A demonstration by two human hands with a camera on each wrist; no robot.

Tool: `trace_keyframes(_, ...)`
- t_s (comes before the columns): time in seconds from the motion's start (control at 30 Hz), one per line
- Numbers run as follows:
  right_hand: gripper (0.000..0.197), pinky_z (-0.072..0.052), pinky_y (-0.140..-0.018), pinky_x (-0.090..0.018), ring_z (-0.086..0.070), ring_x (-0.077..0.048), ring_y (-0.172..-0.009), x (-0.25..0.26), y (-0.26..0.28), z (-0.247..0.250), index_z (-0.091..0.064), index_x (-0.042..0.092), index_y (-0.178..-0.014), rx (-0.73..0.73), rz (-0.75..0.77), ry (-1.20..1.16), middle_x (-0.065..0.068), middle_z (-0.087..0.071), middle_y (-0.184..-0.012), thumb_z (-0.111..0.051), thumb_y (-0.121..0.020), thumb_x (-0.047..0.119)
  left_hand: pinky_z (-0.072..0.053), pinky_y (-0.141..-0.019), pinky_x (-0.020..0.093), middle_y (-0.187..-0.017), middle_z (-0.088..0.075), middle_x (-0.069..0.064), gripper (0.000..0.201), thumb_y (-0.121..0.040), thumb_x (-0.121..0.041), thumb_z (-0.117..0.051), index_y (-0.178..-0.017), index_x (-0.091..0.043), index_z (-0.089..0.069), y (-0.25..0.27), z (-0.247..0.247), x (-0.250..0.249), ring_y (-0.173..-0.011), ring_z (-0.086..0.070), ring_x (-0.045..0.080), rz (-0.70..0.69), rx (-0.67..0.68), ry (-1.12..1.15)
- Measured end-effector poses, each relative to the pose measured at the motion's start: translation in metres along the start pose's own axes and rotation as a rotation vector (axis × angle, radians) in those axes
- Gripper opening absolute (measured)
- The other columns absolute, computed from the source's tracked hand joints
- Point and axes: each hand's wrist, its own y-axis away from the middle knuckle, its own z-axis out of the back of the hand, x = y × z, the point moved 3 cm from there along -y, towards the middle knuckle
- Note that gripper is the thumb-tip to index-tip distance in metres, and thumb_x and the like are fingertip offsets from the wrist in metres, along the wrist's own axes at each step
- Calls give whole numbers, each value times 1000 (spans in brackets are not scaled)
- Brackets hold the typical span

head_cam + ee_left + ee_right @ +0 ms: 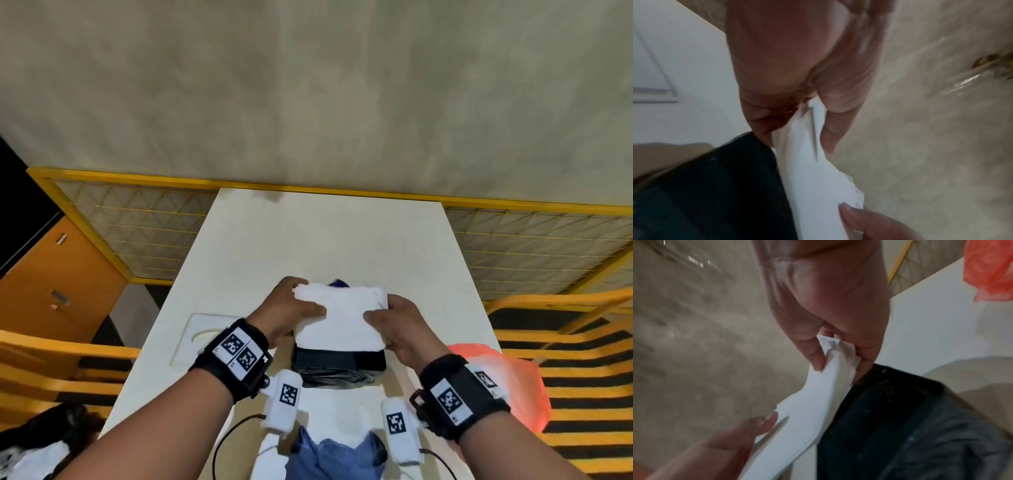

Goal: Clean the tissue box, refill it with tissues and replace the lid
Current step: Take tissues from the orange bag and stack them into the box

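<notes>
A white stack of tissues (342, 318) is held just above the open black tissue box (339, 359) near the table's front. My left hand (291, 311) grips the stack's left edge, thumb on top and fingers beneath. At the right edge my right hand (397, 325) grips it the same way. The left wrist view shows the tissues (818, 178) pinched beside the dark box wall (715, 194). In the right wrist view the tissues (813, 402) bend between thumb and fingers above the box (890, 418). A white lid (198, 335) with an oval slot lies flat at the left.
The white table (325, 240) stretches away from me. An orange plastic bag (496, 377) sits at its right edge, and a dark blue item (339, 282) peeks out behind the tissues. Yellow railings (565, 342) flank both sides; an orange cabinet (51, 284) stands at the left.
</notes>
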Motion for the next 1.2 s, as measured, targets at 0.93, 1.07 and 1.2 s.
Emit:
trace_keyframes(0.93,31,-16,-110,-63,-61,-22,-106,-53,-7,-23,-63,25,-106,215,241,1358,2,-67,-108,-37,-97,38,12,-105,77,-97,-70,2,32,-100,-29,-29,-91,-17,-58,0,-42,57,-103,-61,27,-128,296,-1458)
trace_keyframes(1.07,20,-49,-87,-39,-65,-20,-96,-34,14,16,-67,21,-106,-50,467,880,1,-68,-105,-51,-94,24,4,-109,76,-96,-69,-1,29,-97,-29,-33,-92,-20,-60,3,-49,53,-98,-63,24,-206,201,-1387)
trace_keyframes(1.2,14,-49,-71,-33,-61,-17,-78,-39,40,94,-67,16,-86,-345,338,815,3,-69,-83,-54,-92,13,-21,-117,54,-118,-66,-11,28,-97,-32,-43,-113,-29,-65,13,-85,33,-115,-60,14,-456,128,-1244)
